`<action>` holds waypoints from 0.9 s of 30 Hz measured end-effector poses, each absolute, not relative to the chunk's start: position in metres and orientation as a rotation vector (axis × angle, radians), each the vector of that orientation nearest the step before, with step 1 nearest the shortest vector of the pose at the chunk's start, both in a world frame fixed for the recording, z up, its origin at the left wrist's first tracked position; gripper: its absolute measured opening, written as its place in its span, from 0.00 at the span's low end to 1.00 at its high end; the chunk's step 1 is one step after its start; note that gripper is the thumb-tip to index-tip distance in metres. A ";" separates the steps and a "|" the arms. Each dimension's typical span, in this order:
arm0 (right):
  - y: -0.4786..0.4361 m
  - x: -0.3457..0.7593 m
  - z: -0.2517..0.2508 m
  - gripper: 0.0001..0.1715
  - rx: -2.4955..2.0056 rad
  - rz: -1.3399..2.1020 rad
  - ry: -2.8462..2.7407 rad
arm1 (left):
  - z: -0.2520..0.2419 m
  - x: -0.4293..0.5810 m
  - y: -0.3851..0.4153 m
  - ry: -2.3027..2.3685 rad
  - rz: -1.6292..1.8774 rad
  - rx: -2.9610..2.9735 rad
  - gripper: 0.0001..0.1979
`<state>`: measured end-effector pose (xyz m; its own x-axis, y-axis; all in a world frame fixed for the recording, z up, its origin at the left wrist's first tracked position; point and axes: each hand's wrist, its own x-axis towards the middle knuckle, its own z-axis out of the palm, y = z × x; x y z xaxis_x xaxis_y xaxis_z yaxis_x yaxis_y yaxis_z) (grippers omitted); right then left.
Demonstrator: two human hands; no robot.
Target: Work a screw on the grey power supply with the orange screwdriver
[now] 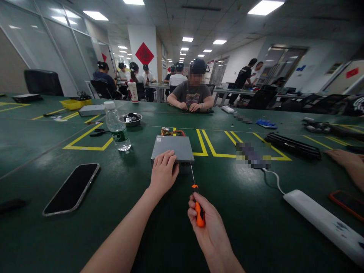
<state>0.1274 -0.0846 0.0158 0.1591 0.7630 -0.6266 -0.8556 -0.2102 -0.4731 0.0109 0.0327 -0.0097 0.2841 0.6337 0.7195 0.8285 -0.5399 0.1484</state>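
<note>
A grey computer power supply (182,146) lies on the green table, a bundle of coloured cables (179,132) behind it and a socket in its near face. My left hand (162,172) grips its near left part, fingers over the top and thumb at the near face. In my right hand (209,222) is a screwdriver (200,215) with an orange and black handle, fingers wrapped round it. Its thin shaft points up and away, the tip at the near right corner of the power supply. Whether the tip sits in a screw is too small to tell.
A phone (72,189) and a water bottle (118,131) stand to the left, near a metal bowl (136,120) of dark parts. To the right are a white power strip (321,220) and a black slatted part (294,146). Another person's hand (345,157) rests at the right edge.
</note>
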 end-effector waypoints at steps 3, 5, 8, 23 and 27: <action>-0.086 0.127 0.019 0.05 -1.005 1.537 0.169 | -0.009 0.011 0.033 -1.341 -1.111 -2.296 0.12; -0.086 0.127 0.021 0.08 -0.990 1.572 0.189 | -0.009 0.011 0.032 -1.341 -1.106 -2.298 0.12; -0.085 0.126 0.024 0.10 -0.959 1.576 0.204 | -0.008 0.011 0.033 -1.343 -1.085 -2.306 0.11; -0.088 0.127 0.018 0.12 -0.923 1.622 0.233 | -0.010 0.010 0.035 -1.339 -1.113 -2.310 0.11; -0.091 0.127 0.016 0.04 -0.916 1.560 0.213 | -0.010 0.010 0.035 -1.329 -1.120 -2.303 0.11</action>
<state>0.1269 -0.0908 0.0164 0.0677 0.7560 -0.6510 -0.9030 -0.2310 -0.3622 0.0098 0.0349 -0.0097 0.2866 0.6248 0.7263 0.8217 -0.5502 0.1490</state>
